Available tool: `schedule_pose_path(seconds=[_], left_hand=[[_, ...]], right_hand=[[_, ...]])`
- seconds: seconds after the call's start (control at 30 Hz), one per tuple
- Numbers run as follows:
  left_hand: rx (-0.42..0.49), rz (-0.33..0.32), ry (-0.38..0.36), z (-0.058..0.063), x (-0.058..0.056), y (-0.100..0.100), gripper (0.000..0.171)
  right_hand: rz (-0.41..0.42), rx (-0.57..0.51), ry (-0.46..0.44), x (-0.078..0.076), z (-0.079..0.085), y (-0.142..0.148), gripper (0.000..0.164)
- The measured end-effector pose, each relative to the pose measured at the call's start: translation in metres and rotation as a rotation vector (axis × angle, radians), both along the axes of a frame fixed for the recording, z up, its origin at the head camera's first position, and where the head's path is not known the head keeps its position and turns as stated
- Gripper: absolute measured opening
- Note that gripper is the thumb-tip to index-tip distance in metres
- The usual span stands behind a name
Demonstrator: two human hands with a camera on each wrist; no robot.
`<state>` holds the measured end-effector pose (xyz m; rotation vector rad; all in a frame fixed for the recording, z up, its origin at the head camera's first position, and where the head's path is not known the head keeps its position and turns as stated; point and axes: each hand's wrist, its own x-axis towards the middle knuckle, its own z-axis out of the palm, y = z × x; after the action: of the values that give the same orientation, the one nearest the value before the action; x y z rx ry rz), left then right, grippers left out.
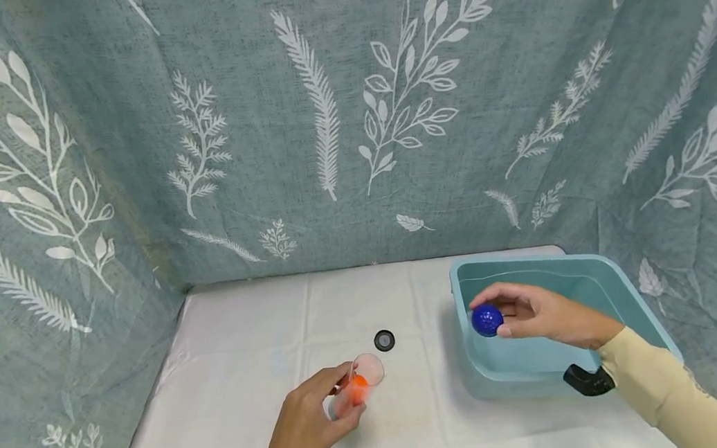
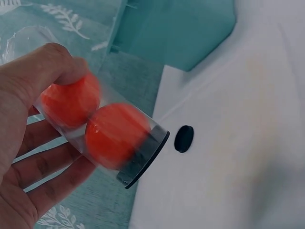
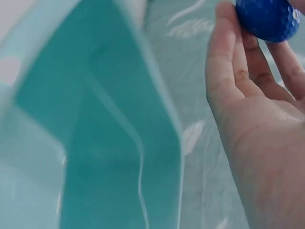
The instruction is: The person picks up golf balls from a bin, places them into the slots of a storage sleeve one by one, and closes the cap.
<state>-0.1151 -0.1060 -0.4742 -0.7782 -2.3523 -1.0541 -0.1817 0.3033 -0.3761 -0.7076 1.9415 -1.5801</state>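
My left hand (image 1: 309, 416) grips a clear plastic tube (image 1: 369, 370) whose round mouth faces up and toward the middle of the table. Inside it, in the left wrist view, two orange balls (image 2: 116, 136) lie one behind the other against a black end cap (image 2: 147, 161). A separate round black cap (image 1: 384, 341) lies flat on the table just beyond the tube. At the right, my right hand (image 1: 542, 316) pinches a dimpled blue golf ball (image 1: 486, 320) between fingertips and thumb. In the head view it overlaps the left side of the light blue bin (image 1: 513, 384).
The bin stands at the table's right side, its floor partly hidden by my right arm. A white cloth (image 1: 247, 329) covers the table. Grey-green curtains (image 1: 251, 120) with white leaf prints hang behind and at both sides. A black wrist device (image 1: 588, 380) sits by the right sleeve.
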Motion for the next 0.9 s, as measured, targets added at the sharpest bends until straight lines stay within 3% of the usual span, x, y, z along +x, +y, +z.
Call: schedule_pose_path(seconds=[0.23, 0.5, 0.73, 0.9], left_hand=[[-0.012, -0.025, 0.005, 0.011, -0.001, -0.002, 0.058], [-0.011, -0.019, -0.016, 0.016, 0.001, 0.001, 0.057], [-0.022, -0.022, -0.039, 0.016, 0.000, 0.007, 0.056], [-0.025, -0.029, -0.041, 0.016, -0.001, 0.011, 0.057]], right_hand=[[-0.124, -0.187, -0.026, 0.027, -0.012, -0.034, 0.043], [-0.213, -0.437, 0.003, 0.037, -0.038, -0.079, 0.041], [-0.319, -0.483, 0.043, 0.036, -0.054, -0.115, 0.046], [-0.320, -0.482, 0.056, 0.041, -0.059, -0.140, 0.046]])
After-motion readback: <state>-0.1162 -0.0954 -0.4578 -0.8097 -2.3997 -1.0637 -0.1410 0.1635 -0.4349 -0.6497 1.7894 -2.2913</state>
